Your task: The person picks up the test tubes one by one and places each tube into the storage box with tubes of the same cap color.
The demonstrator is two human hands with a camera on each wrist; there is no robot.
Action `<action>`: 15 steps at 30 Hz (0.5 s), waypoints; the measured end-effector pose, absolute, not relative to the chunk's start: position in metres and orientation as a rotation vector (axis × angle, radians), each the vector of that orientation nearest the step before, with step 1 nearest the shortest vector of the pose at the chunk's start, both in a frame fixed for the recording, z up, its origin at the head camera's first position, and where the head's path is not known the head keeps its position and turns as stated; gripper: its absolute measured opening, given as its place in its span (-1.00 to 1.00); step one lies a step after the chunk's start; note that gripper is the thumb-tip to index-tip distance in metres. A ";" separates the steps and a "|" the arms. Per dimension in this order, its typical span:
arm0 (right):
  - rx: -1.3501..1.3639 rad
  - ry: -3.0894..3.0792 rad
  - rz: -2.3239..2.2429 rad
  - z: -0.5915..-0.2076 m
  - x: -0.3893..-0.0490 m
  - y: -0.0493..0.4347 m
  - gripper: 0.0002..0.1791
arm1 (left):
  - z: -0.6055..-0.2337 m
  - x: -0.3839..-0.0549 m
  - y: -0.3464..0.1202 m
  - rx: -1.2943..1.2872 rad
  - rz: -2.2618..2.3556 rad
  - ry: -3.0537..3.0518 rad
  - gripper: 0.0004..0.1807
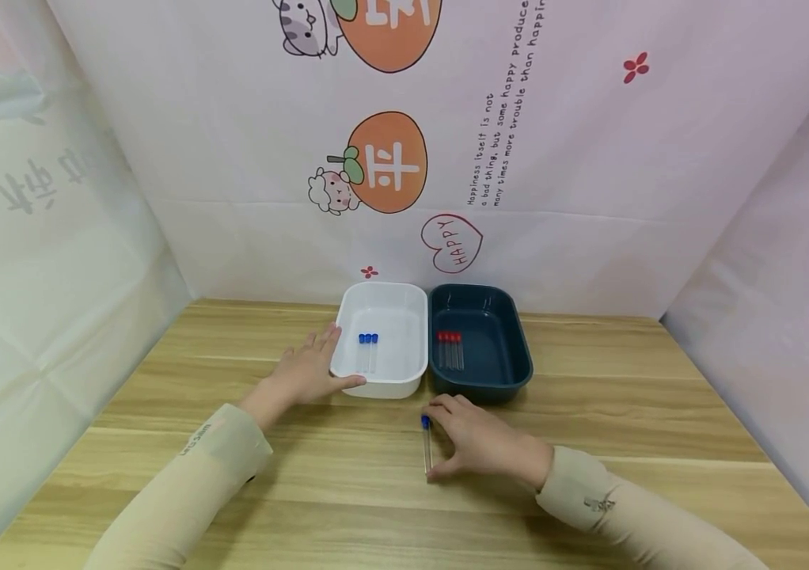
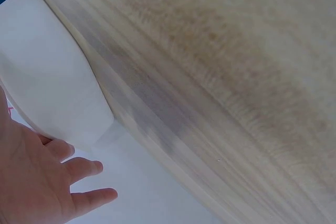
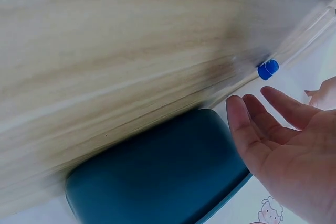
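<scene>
A clear test tube with a blue cap [image 1: 426, 423] stretches toward the near edge of the table. My right hand [image 1: 479, 435] reaches around it, fingertips close by the cap and thumb beside the lower end. In the right wrist view, a small gap shows between the extended fingers [image 3: 270, 129] and the blue cap [image 3: 268, 70]. My left hand [image 1: 308, 370] rests at the left side of the white bin [image 1: 415, 388], thumb over its front rim. Its fingers are spread beside the bin wall in the left wrist view. Three blue-capped tubes [image 1: 368, 339] lie inside.
A dark teal bin [image 1: 518, 372] stands right against the white one and holds several red-capped tubes [image 1: 450, 337]. Both bins sit at the back of a wooden table [image 1: 611, 396], in front of a printed cloth [image 1: 554, 261]. Cloth also hangs at both sides.
</scene>
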State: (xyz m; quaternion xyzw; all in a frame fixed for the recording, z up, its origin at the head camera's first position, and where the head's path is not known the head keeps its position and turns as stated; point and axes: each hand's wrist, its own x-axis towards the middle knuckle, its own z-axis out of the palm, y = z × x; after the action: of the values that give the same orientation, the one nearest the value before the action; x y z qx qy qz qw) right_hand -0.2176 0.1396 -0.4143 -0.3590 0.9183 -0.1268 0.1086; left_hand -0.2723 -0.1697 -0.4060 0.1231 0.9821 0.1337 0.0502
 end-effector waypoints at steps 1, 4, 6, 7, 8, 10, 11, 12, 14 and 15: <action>-1.057 2.703 -0.365 -0.414 -0.218 0.139 0.02 | -0.406 -0.272 -0.170 0.376 0.408 2.991 0.27; -1.053 2.700 -0.343 -0.414 -0.218 0.138 0.02 | -0.405 -0.272 -0.169 0.378 0.413 2.991 0.27; -1.048 2.696 -0.331 -0.413 -0.218 0.137 0.01 | -0.405 -0.272 -0.169 0.378 0.416 2.990 0.27; -1.049 2.696 -0.322 -0.413 -0.218 0.136 0.01 | -0.405 -0.272 -0.170 0.377 0.416 2.990 0.27; -1.048 2.697 -0.315 -0.413 -0.219 0.136 0.01 | -0.405 -0.272 -0.170 0.377 0.416 2.989 0.27; -1.052 2.698 -0.301 -0.413 -0.219 0.136 0.00 | -0.405 -0.272 -0.170 0.376 0.415 2.989 0.27; -1.054 2.699 -0.297 -0.413 -0.219 0.135 0.00 | -0.405 -0.272 -0.170 0.376 0.414 2.989 0.27; -1.057 2.700 -0.294 -0.413 -0.219 0.135 0.00 | -0.405 -0.272 -0.170 0.376 0.412 2.989 0.28; -1.064 2.701 -0.293 -0.412 -0.219 0.135 -0.01 | -0.405 -0.271 -0.170 0.375 0.411 2.989 0.28; -1.066 2.701 -0.296 -0.412 -0.219 0.135 -0.01 | -0.404 -0.271 -0.170 0.375 0.410 2.988 0.28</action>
State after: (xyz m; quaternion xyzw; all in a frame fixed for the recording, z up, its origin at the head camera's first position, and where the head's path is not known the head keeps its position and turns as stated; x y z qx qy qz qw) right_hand -0.2187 0.1353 -0.4120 -0.3629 0.9197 -0.1008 0.1112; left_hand -0.2713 -0.1699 -0.4043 0.1231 0.9819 0.1348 0.0511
